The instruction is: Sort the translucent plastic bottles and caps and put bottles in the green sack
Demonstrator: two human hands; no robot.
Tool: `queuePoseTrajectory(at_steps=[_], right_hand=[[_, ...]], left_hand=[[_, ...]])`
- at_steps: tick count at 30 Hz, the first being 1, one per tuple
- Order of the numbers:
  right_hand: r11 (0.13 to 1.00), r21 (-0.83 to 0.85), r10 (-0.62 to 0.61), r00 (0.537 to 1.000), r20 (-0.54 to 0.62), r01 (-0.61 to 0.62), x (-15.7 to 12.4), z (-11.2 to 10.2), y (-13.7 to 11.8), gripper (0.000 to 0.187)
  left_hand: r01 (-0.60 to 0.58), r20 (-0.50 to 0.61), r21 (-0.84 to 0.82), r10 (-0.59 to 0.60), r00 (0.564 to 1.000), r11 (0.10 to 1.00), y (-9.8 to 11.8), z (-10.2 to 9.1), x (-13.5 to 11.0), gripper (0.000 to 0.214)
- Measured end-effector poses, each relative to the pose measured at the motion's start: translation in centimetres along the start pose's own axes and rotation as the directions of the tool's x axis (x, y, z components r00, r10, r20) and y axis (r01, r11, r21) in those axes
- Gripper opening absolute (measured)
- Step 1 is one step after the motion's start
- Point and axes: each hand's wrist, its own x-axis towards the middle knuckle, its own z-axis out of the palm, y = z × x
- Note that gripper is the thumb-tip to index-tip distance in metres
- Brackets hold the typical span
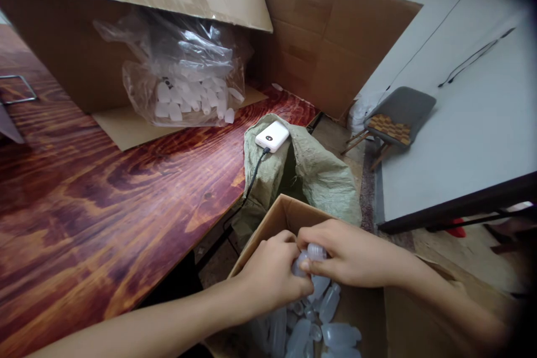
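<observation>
Both my hands meet over an open cardboard box (272, 218) beside the table. My left hand (272, 277) is closed around a small translucent plastic bottle (298, 264). My right hand (342, 251) pinches the bottle's top end (315, 250) with fingers pressed together. Several more clear plastic bottles (331, 324) lie loose in the box beneath my hands.
A dark wooden table (104, 179) lies to the left, with a large cardboard box (327, 39) on its side holding a plastic bag of small white caps (188, 95). A white power bank (272, 136) with a cable rests on a green woven sack (319, 173). A chair (394, 117) stands beyond.
</observation>
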Motion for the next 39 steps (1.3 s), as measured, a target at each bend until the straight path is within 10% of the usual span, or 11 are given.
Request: queuePoseTrajectory(at_steps=[22,27,33,39], right_hand=[[0.978,0.121,0.189,0.968,-0.162,-0.171,-1.8,-3.0,0.4,0.034],[0.918,0.321,0.345,0.864,-0.367,-0.23,-2.5,-3.8,0.8,0.043],[0.781,0.578,0.598,0.548,-0.585,-0.237,-0.7,-3.6,4.2,0.033],[0.536,0.844,0.646,0.649,-0.401,-0.013,0.2,-3.4,5.3,0.037]], left_hand=[[-0.014,-0.007,-0.09,0.013,1.0,0.996,0.5,-0.5,0.2,0.035],[0.053,-0.012,-0.044,-0.054,0.998,0.998,0.4,-0.4,0.2,0.032],[0.034,-0.028,-0.032,-0.034,0.999,0.999,0.5,-0.3,0.4,0.028],[0.136,-0.011,-0.214,-0.142,0.99,0.967,1.5,-0.7,0.2,0.025]])
